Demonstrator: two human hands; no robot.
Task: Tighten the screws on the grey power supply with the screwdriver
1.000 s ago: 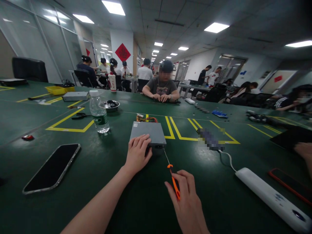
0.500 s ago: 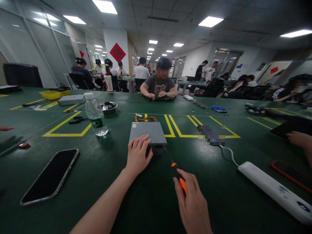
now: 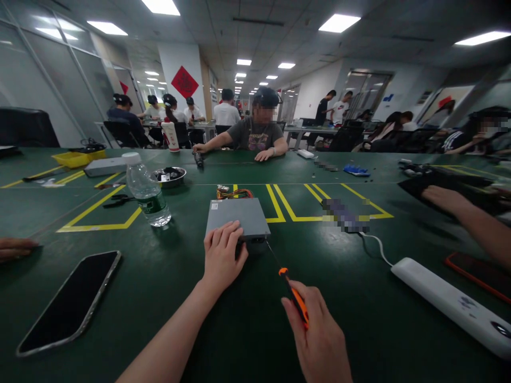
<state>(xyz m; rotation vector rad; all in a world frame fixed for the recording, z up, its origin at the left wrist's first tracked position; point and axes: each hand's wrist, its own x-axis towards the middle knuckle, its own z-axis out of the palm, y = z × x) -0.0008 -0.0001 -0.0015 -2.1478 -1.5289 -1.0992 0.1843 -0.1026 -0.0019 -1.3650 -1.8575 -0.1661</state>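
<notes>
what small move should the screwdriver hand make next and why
Perhaps swing the right hand slightly left to straighten the screwdriver: its tip is at the grey box's near right corner, but the shaft looks slanted. The left hand rests on the box.

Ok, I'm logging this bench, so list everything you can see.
Table: one, green, yellow-taped, across the view
Metal box: one, grey, centre
Wires: several, mixed colours, behind metal box
Screwdriver: one, orange-black, in right hand
Bottle: one, clear, left of metal box
Bowl: one, silver, behind bottle
Phone: one, black, near left
Orange-edged device: one, dark, right side
Power strip: one, white, near right
Cup: one, white-red, far edge
Tray: one, yellow, far left
Flat case: one, grey, beside tray
People: several, mixed clothing, around and beyond table
Ceiling lights: several, white, overhead
Smaller or blurred items: several, mixed colours, scattered
Left hand: one, bare, on metal box
Right hand: one, bare, near centre
</notes>
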